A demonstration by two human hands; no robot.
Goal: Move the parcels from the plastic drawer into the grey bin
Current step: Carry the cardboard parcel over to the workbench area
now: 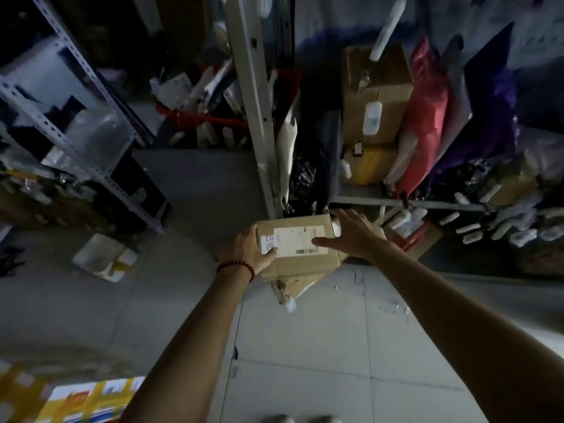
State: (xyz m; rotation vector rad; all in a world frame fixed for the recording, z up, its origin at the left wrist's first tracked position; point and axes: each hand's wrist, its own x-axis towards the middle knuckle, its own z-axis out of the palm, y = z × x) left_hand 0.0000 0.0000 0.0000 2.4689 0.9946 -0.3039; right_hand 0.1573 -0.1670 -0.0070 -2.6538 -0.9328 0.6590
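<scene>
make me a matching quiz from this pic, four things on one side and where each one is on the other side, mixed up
Things
1. cardboard box
2. bead bracelet
3. red plastic bag
4. red basket

Places
A. right of the stacked brown boxes
B. between the left hand and the right hand
C. at the far back, behind the grey upright
D. round the left wrist

Pairs: 1-B, 2-D, 3-A, 4-C
</scene>
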